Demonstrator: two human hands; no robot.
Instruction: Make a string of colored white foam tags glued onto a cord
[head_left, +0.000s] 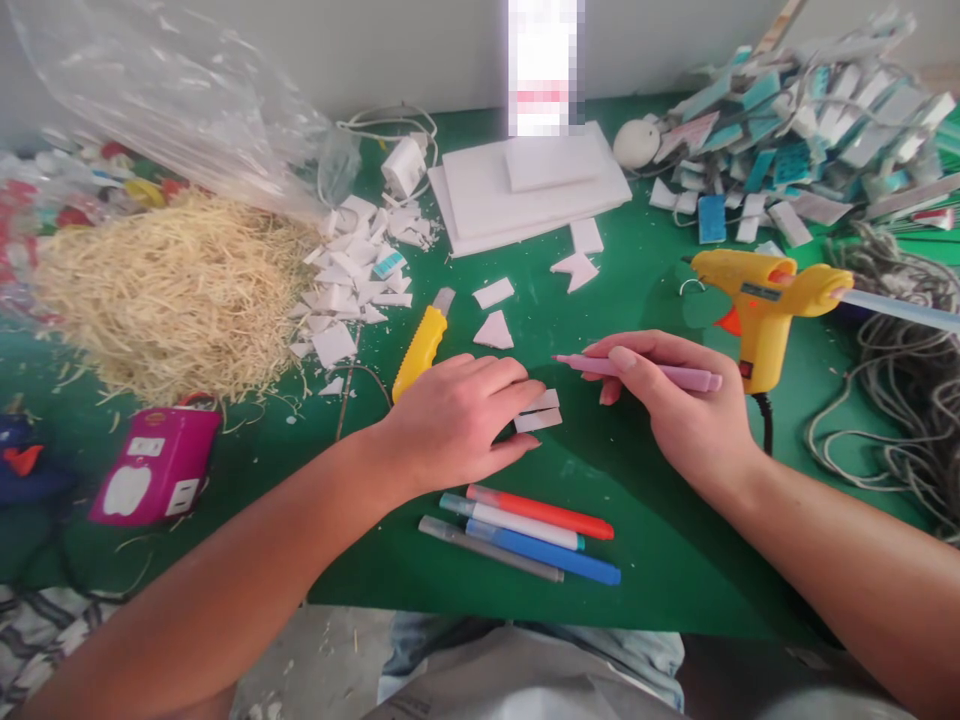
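My right hand [667, 400] is closed round a pink marker pen [645, 370], its tip pointing left above the green table [480, 460]. My left hand [465, 415] lies low on the table with thumb and forefinger apart. Between them are two small white strips of board [541, 412], lying side by side; the fingers hide their left ends. Just beyond that hand is a yellow box cutter [420, 355] with its blade end pointing away. Two white offcuts, a rectangle [493, 292] and a wedge [493, 330], lie ahead of my fingers.
Several markers [544, 510] lie near the front edge. A yellow glue gun [757, 300] stands at right, near grey cord [885, 370]. White boards [472, 205] lie at the back; wood shavings [180, 290], white scraps [352, 270] and a magenta box [157, 465] occupy the left.
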